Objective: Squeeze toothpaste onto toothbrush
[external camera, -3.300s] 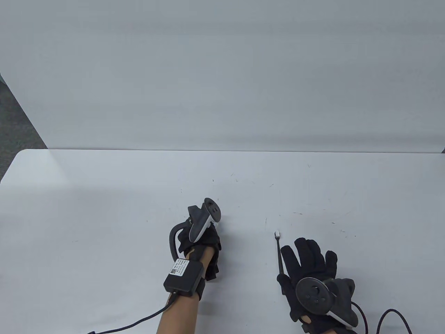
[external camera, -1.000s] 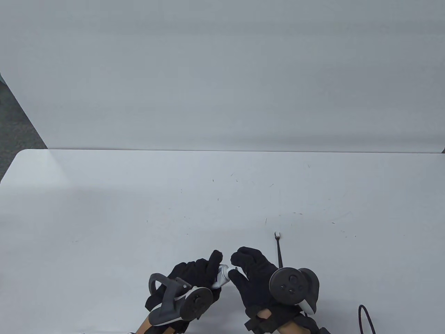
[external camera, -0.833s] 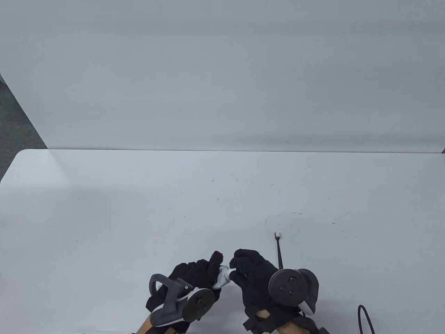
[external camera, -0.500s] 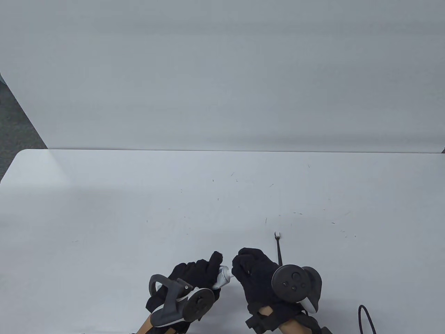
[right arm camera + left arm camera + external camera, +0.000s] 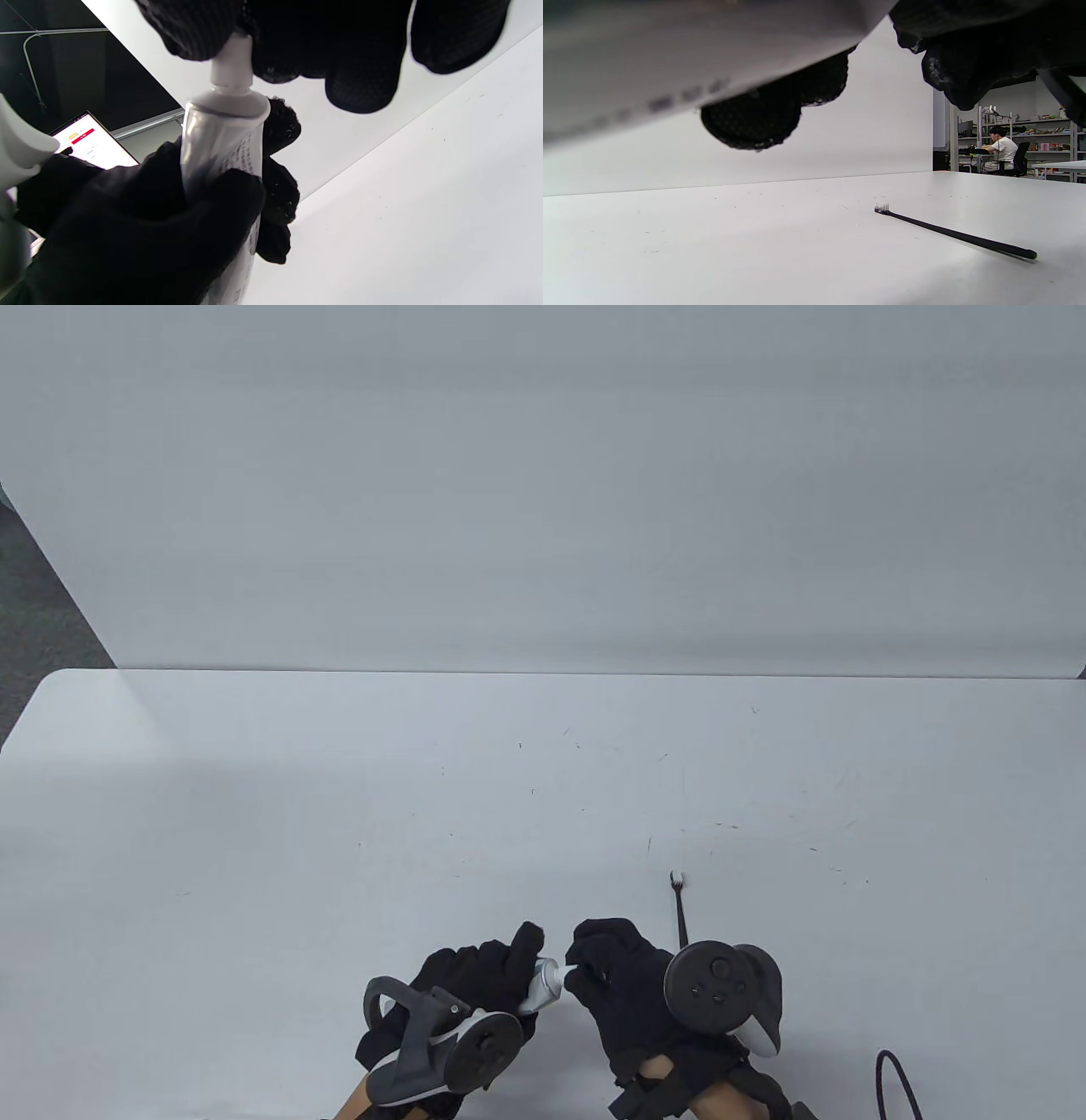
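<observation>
The table (image 5: 339, 780) lies open from its far edge down to its middle and across its left half. By the near edge, the left hand (image 5: 475, 984) and right hand (image 5: 619, 984) fill the centre, meeting at the toothpaste tube (image 5: 545, 982). Just right of them the toothbrush (image 5: 680, 912) lies flat, and a cable (image 5: 891, 1082) loops at the near right corner.

A white tabletop (image 5: 339, 780), flecked with small dark marks, fills the lower half of the table view, with a plain white wall (image 5: 543, 475) across the upper half. A black cable (image 5: 891, 1082) loops in at the lower right corner. In the left wrist view, at the right edge, a seated person (image 5: 1003, 150) in white faces shelves (image 5: 1048, 135). A lit screen (image 5: 91, 144) shows at the left of the right wrist view.
</observation>
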Demonstrator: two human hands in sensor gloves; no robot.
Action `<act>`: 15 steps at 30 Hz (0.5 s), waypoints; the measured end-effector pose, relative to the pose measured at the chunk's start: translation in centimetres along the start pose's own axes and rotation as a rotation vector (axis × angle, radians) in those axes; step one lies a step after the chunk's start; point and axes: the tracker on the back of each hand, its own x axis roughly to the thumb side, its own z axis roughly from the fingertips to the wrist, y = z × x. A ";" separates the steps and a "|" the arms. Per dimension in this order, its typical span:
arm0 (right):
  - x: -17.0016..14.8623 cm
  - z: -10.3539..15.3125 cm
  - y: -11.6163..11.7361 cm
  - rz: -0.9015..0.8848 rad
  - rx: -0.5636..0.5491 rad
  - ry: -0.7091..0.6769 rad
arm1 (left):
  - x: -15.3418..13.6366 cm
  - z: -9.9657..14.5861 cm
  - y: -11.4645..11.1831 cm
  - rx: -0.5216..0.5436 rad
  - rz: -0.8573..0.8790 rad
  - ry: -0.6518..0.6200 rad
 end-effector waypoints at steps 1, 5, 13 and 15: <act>0.0 0.0 -0.3 0.003 0.005 0.014 | 0.0 0.0 0.0 0.001 -0.005 0.004; -0.3 0.2 -0.2 0.027 -0.081 0.043 | 0.1 0.0 0.0 0.004 0.007 0.002; 0.1 0.1 0.2 -0.003 -0.053 0.000 | -0.1 0.0 -0.1 -0.004 0.000 0.003; 0.2 0.2 0.2 -0.006 -0.044 -0.008 | -0.1 -0.1 -0.2 -0.012 0.003 0.000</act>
